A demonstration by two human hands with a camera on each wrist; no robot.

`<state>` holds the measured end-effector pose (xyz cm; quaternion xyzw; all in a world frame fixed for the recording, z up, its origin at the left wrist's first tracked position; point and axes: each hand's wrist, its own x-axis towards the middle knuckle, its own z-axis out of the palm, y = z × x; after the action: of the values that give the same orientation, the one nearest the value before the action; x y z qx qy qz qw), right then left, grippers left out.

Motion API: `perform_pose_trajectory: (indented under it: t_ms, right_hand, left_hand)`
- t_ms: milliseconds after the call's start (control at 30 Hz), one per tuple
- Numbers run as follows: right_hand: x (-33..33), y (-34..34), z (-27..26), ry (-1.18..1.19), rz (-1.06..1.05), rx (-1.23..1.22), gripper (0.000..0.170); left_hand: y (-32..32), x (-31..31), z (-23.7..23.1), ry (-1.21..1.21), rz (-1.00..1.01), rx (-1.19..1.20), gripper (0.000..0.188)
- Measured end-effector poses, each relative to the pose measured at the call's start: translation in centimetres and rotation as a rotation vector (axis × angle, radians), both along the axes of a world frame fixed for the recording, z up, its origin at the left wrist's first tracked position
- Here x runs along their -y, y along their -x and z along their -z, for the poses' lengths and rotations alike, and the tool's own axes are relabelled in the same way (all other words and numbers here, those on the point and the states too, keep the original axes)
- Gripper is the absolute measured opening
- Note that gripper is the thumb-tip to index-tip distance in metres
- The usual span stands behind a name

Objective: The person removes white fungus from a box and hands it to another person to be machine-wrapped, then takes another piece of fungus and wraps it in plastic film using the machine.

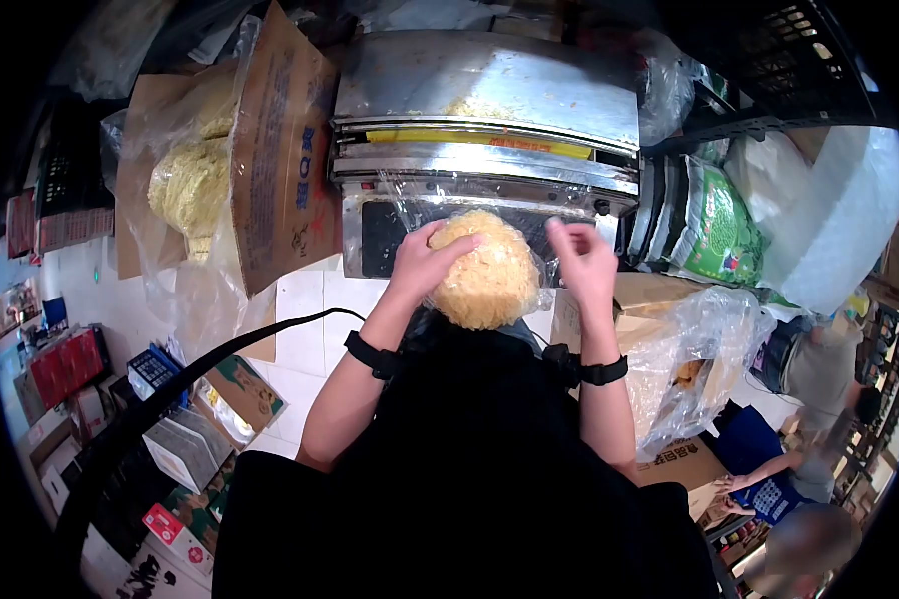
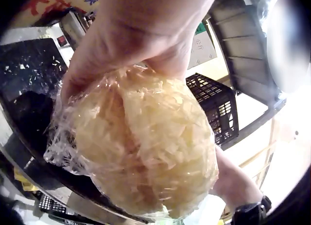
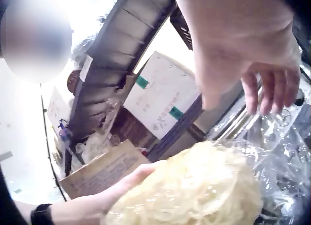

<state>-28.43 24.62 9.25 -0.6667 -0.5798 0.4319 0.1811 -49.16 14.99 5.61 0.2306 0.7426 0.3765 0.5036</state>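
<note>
A clear plastic bag packed with pale yellow flakes (image 1: 484,275) is held by my left hand (image 1: 432,262), fingers and thumb gripping its side. The left wrist view shows the bag (image 2: 146,152) rounded and full, with loose crumpled plastic at its left. My right hand (image 1: 584,262) is to the right of the bag, apart from it, and holds nothing. Its fingers (image 3: 277,89) hang loosely bent in the right wrist view, above crinkled clear plastic (image 3: 284,147). Directly behind the bag is a steel machine (image 1: 489,90) with a yellow strip and a dark front plate (image 1: 378,235) strewn with crumbs.
At left stands an open cardboard box (image 1: 285,150), lined with plastic and holding more yellow flakes (image 1: 192,195). Green bags (image 1: 714,235) lie at right, above another plastic-lined carton (image 1: 659,290). A black crate (image 1: 769,60) is at upper right. Another person (image 1: 794,489) is at lower right.
</note>
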Motion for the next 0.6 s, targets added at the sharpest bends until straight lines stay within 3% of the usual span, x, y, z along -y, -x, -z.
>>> perform_pose_trajectory:
  t_ms: [33, 133, 200, 300, 333, 433, 500, 600]
  right_hand:
    - [-0.5, -0.8, 1.8, -0.156, 0.098, 0.095, 0.056]
    - [-1.9, -0.9, 6.3, -0.301, 0.286, 0.113, 0.050]
    - [-2.5, 0.1, 6.4, 0.263, 0.412, -0.391, 0.041]
    - [-2.4, 0.6, 9.3, 0.190, 0.417, -0.453, 0.033]
    - [-2.3, 0.3, 9.8, 0.108, 0.323, -0.315, 0.033]
    - [-2.0, 1.1, 9.8, -0.023, 0.377, -0.401, 0.032]
    - [-1.6, 1.5, 8.7, 0.104, 0.420, -0.522, 0.029]
    - [-1.1, 2.0, 7.8, 0.163, 0.411, -0.562, 0.030]
  left_hand:
    - [0.0, -0.1, -0.2, -0.001, 0.004, 0.000, 0.078]
    - [-0.1, -0.5, -1.0, -0.007, 0.016, 0.066, 0.072]
    - [-0.3, -0.3, -1.6, -0.040, -0.006, 0.067, 0.065]
    - [-0.2, 0.0, -0.7, -0.086, -0.048, 0.133, 0.064]
    - [-0.2, 0.1, -0.7, -0.088, -0.048, 0.131, 0.064]
    - [-0.1, 0.6, -0.1, -0.042, -0.076, 0.088, 0.068]
    - [0.0, 1.0, 0.9, -0.035, -0.080, -0.095, 0.079]
    - [-0.3, 1.2, 0.2, -0.016, -0.160, -0.109, 0.093]
